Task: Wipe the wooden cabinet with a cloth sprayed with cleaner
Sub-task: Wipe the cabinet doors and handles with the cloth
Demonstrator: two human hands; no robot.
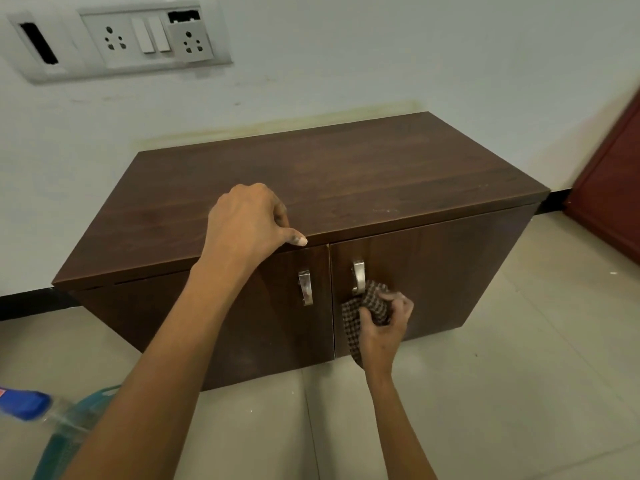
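A low dark wooden cabinet (346, 174) with two doors stands against a pale wall. My left hand (249, 223) rests on the front edge of its top, fingers curled under and thumb stretched along the edge. My right hand (384, 327) grips a bunched brown checked cloth (363, 313) and holds it against the right door, just below that door's metal handle (358, 275). The left door's handle (304, 287) is bare. A spray bottle (52, 420) with a blue cap and teal liquid lies blurred at the lower left.
Grey floor tiles (502, 375) spread in front of and beside the cabinet. A switch and socket panel (152, 36) sits on the wall at upper left. A reddish-brown door (613, 188) stands at the right edge.
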